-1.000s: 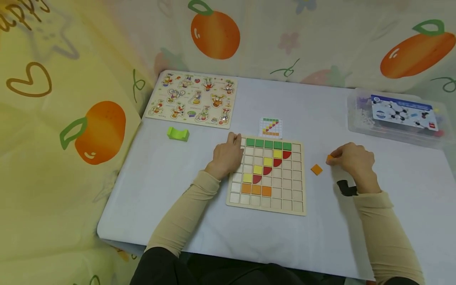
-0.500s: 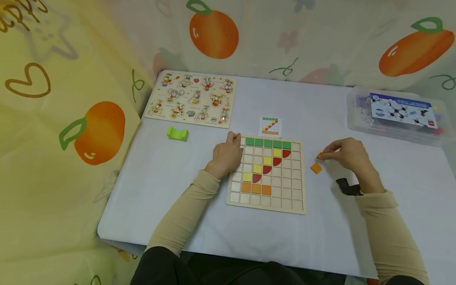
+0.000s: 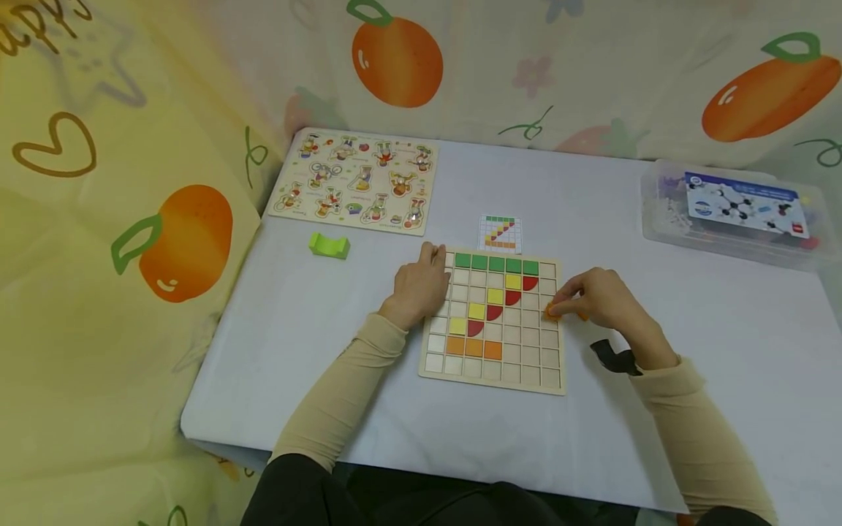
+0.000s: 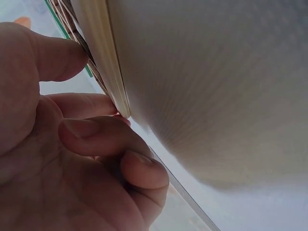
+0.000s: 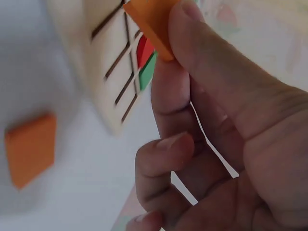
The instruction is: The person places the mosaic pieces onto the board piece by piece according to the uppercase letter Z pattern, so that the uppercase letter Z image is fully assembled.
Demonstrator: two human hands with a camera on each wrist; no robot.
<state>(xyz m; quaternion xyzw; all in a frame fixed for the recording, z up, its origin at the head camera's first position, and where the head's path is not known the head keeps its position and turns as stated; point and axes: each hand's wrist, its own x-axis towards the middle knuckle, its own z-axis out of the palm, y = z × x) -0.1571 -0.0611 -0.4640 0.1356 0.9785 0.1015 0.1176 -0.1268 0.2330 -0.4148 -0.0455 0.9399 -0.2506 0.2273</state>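
Note:
A wooden grid board point(image 3: 493, 386) lies on the table in the head view. Its cells hold a green row point(image 3: 496, 265), a diagonal of yellow squares and red quarter-circles point(image 3: 512, 298), and three orange tiles point(image 3: 473, 347) low down. My left hand point(image 3: 421, 288) holds the board's far left corner, thumb and index finger at its edge in the left wrist view, other fingers curled. Over the board's right edge, my right hand point(image 3: 601, 296) pinches an orange square tile point(image 5: 154, 21) between thumb and fingers. A second orange tile point(image 5: 31, 151) lies on the table beside the board, mostly covered by that hand in the head view.
Behind the board lies a small pattern card point(image 3: 500, 232). A picture puzzle board point(image 3: 351, 183) and a light green block point(image 3: 329, 246) are at the back left, a clear plastic box point(image 3: 737, 212) at the back right. A black strap point(image 3: 615, 358) hangs by the right wrist.
My right hand has moved left with the orange tile, from the table on the right, past the loose tile, to the board's right edge. My left hand has stayed at the corner.

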